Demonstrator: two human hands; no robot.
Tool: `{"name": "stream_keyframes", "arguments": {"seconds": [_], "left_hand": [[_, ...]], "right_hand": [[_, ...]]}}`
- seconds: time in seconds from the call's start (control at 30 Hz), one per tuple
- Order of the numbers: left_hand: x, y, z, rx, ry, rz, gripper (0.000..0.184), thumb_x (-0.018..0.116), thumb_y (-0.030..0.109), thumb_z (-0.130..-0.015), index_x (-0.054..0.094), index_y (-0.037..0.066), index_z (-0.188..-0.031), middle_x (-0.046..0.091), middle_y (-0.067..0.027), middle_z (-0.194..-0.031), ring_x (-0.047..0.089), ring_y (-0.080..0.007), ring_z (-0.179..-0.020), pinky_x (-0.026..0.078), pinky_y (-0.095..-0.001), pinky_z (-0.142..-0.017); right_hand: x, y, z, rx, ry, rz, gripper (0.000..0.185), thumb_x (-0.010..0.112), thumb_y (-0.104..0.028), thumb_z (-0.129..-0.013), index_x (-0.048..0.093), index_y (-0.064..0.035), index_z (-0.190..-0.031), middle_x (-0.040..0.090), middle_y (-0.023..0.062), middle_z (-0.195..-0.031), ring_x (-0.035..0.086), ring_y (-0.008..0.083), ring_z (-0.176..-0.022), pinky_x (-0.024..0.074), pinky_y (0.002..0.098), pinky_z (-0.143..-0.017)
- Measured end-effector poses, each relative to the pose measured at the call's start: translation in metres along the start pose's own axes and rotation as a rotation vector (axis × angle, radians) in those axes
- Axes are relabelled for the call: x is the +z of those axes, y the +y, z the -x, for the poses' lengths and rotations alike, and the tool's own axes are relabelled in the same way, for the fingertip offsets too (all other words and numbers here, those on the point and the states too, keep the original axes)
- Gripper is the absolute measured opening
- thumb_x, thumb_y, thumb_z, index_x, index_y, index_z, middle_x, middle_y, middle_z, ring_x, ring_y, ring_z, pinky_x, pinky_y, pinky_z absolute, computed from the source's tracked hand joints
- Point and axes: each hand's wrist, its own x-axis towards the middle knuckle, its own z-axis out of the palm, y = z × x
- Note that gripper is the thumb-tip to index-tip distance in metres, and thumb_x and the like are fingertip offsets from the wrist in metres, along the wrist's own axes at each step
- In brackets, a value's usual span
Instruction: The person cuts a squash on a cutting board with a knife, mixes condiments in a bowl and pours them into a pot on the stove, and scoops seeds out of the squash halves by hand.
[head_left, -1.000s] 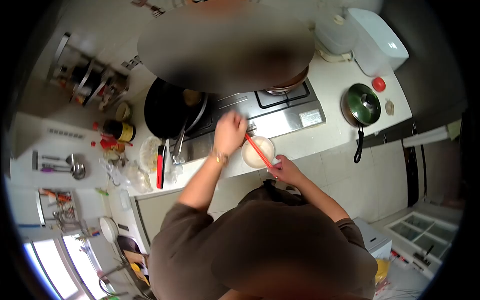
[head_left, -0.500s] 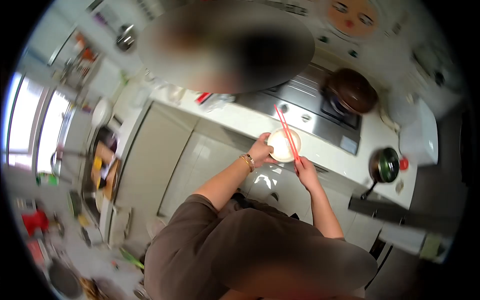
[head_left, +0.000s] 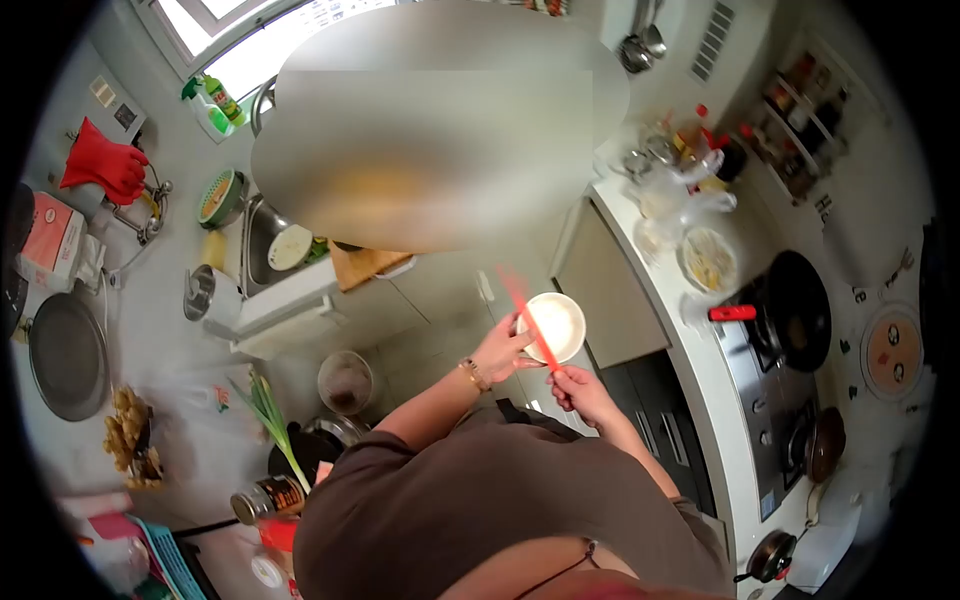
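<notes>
A white bowl is held up in front of my body, and my left hand is wrapped around its left side. What is inside looks pale and is too bright to make out. A pair of red chopsticks, smeared by motion, slants across the bowl's left part. My right hand is closed on their lower end, just below the bowl's rim.
To the right, a counter carries a dish of pale food and a stove with a black wok and a brown pot. A sink and a wooden cutting board are at the left. A round bin stands below.
My view has turned left, away from the stove toward the sink side. The bowl and chopsticks have come along in my hands, and the chopsticks are now blurred.
</notes>
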Motion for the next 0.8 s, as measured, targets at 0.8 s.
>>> {"name": "stream_keyframes", "arguments": {"seconds": [0.8], "left_hand": [[-0.076, 0.14, -0.173, 0.15, 0.136, 0.077, 0.043, 0.058, 0.015, -0.094, 0.039, 0.008, -0.132, 0.051, -0.0134, -0.126, 0.056, -0.034, -0.111, 0.053, -0.0574, -0.084]], "right_hand": [[-0.085, -0.243, -0.103, -0.458, -0.117, 0.938, 0.033, 0.058, -0.033, -0.094, 0.06, -0.0027, -0.108, 0.065, 0.0062, -0.095, 0.06, 0.0163, -0.09, 0.0482, 0.0307, -0.081]]}}
